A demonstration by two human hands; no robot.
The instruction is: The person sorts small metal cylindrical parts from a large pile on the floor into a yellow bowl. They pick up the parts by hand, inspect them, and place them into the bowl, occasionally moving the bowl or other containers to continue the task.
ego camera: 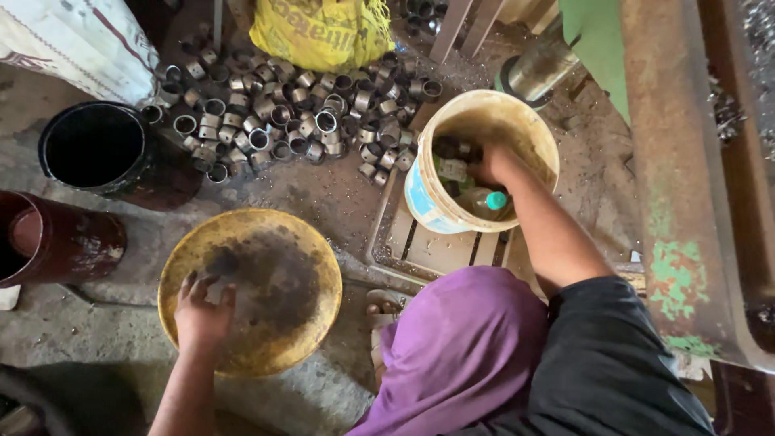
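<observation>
- The left hand rests palm down on the near edge of a round yellow pan, fingers loosely spread over a small pale piece that it touches; whether it actually grips that piece cannot be told
- The yellow pan lies flat on the concrete floor, its middle stained dark with grime
- The right hand reaches down inside a cream plastic bucket, fingers curled toward dark objects at the bottom; the view does not show whether they close on anything
- Inside the bucket, just below the right hand, lies a clear bottle with a green cap
- The bucket stands on a pale slatted tray, to the right of the pan and well apart from it
- Beyond the pan, a heap of short metal rings spreads across the floor, reaching close to the bucket's left side
- A yellow sack sits behind the heap, and a white woven sack at the upper left
- A black round container stands left of the heap, with a dark red pipe lying just in front of it
- Purple cloth and a dark sleeve cover the person's lap and right arm
- A rusty machine frame with green paint patches runs along the right edge
</observation>
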